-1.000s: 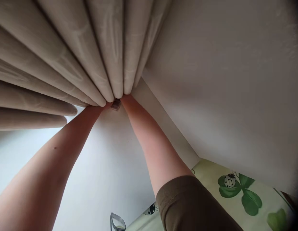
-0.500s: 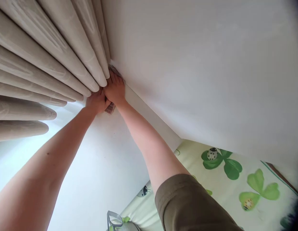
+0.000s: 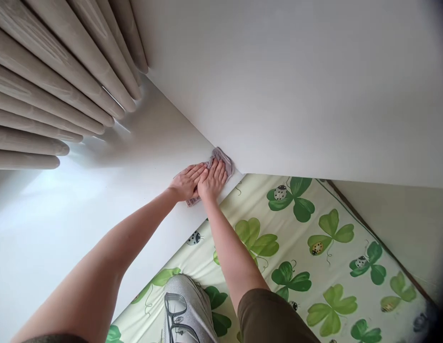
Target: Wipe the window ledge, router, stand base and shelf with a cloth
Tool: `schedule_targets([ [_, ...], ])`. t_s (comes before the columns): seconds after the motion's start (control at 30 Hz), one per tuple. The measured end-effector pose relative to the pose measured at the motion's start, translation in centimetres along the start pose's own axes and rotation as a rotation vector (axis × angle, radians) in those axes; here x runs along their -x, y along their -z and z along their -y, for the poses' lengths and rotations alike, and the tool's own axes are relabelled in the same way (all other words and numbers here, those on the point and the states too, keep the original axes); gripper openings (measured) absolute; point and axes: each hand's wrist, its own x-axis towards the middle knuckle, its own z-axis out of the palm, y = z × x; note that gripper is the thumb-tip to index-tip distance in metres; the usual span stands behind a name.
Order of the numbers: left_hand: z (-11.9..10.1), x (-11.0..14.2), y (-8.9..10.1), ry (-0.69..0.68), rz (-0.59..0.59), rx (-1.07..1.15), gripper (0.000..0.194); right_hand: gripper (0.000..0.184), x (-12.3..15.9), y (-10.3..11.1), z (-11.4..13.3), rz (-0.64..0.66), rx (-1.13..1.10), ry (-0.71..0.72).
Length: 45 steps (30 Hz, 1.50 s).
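Both hands palm-down, fingers extended, pressing flat on one cloth. Left hand (image 3: 187, 182): fingers close together, aimed right and slightly up in view, tips meeting the right thumb. Right hand (image 3: 212, 179): fingers slightly spread, aimed up in view — resting on the upper end of the cloth (image 3: 229, 166).

Cloth long axis runs diagonally, lower left to upper right. Upper end sits at the seam with the white wall (image 3: 296, 95), lower end sticks out below the left hand. Mauve-grey, soft, crumpled, folded ridges at the upper end; middle hidden under the hands.

It's on the white ledge (image 3: 143, 176), near the corner where ledge, wall and clover-print sheet (image 3: 300, 243) come together. Sheet is pale, green clovers plus ladybugs.

Beige curtain (image 3: 60, 62) in deep folds upper left, clear of both hands. Bottom of view: striped trouser leg (image 3: 193, 297), glasses (image 3: 176, 305) overlapping it — brown sleeve (image 3: 271, 314) on the right arm.
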Motion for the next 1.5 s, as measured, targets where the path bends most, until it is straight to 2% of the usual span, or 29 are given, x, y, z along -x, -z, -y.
schedule_targets([
  [0.13,-1.9,4.5,-0.8,-0.036,0.069,-0.02,0.078,0.059,5.5,0.1,0.2,0.05,0.009,-0.062],
  [0.27,-2.7,12.4,-1.3,-0.041,0.061,0.008,0.071,0.06,12.5,-0.6,2.8,0.195,-0.003,-0.044],
  [0.4,-3.5,20.2,-0.8,0.061,0.111,0.026,0.062,0.064,18.6,-0.3,4.9,0.391,-0.07,0.103],
  [0.47,-4.0,22.6,-0.1,0.174,0.137,0.018,0.06,0.062,19.5,0.9,4.4,0.48,-0.117,0.215],
  [0.57,-4.7,23.9,1.2,0.504,0.051,-0.04,0.062,0.052,17.4,3.6,1.9,0.505,-0.116,0.297],
  [0.63,-5.0,23.5,1.9,0.726,-0.016,-0.074,0.063,0.054,14.3,4.9,0.3,0.458,-0.067,0.371],
  [0.7,-5.3,22.5,2.4,0.848,-0.013,-0.055,0.059,0.068,11.3,5.3,-0.4,0.469,-0.03,0.554],
  [0.77,-5.3,21.4,2.9,0.887,0.03,-0.014,0.047,0.08,9.0,4.7,0.1,0.56,-0.018,0.764],
  [0.8,-5.3,20.9,3.1,0.895,0.059,0.0,0.039,0.08,8.2,4.3,0.6,0.609,-0.013,0.843],
  [0.87,-5.2,20.0,3.7,0.897,0.137,0.014,0.023,0.067,7.3,3.6,1.7,0.673,0.0,0.926],
  [0.97,-4.7,18.8,5.3,0.906,0.297,0.068,0.011,0.038,6.6,4.2,1.6,0.728,-0.01,0.858],
  [1.03,-4.3,17.5,7.0,0.908,0.323,0.144,0.01,0.027,5.8,6.2,0.0,0.71,-0.071,0.731],
  [1.1,-3.9,15.3,9.2,0.848,0.212,0.213,0.012,0.021,4.8,9.1,-2.3,0.576,-0.156,0.615],
  [1.17,-3.5,12.3,11.3,0.704,0.023,0.236,0.016,0.019,3.6,11.9,-4.8,0.378,-0.215,0.55],
  [1.27,-2.7,7.3,13.6,0.478,-0.177,0.191,0.018,0.018,2.4,14.3,-7.6,0.162,-0.194,0.501],
  [1.3,-2.2,5.8,13.8,0.43,-0.209,0.163,0.019,0.018,2.2,14.4,-8.3,0.139,-0.173,0.5],
  [1.37,-1.1,3.6,13.4,0.367,-0.206,0.108,0.02,0.019,2.1,13.6,-9.3,0.178,-0.132,0.529],
  [1.43,0.1,2.6,12.1,0.341,-0.118,0.072,0.022,0.023,2.5,11.9,-9.8,0.268,-0.105,0.578],
  [1.5,1.0,2.3,10.2,0.358,-0.03,0.061,0.028,0.027,2.9,10.0,-9.7,0.303,-0.093,0.592],
])
